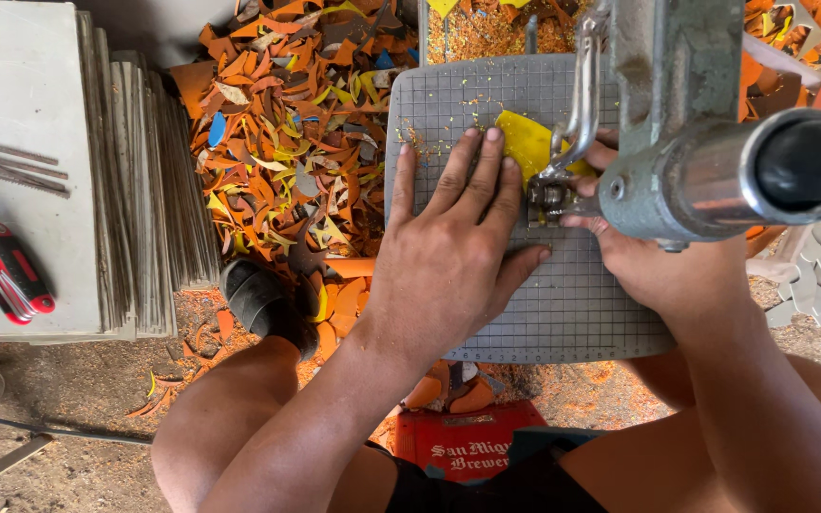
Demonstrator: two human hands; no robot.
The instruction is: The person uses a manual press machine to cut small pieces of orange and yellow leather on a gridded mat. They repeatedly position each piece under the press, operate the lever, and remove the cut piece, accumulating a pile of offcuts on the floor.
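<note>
on the gridded saw table [563,313], your left hand [448,247] lies flat, fingers spread, pinning the yellow piece [525,142]; your right hand [634,256] is half hidden, grip unclear. fingertips sit near the blade [551,185]: a slip could cut you.

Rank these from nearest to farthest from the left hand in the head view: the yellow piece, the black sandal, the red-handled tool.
1. Yellow piece: under the fingertips of the left hand, on the gridded table.
2. Black sandal: on the ground to the hand's left.
3. Red-handled tool: far left, on the stacked grey sheets.
</note>
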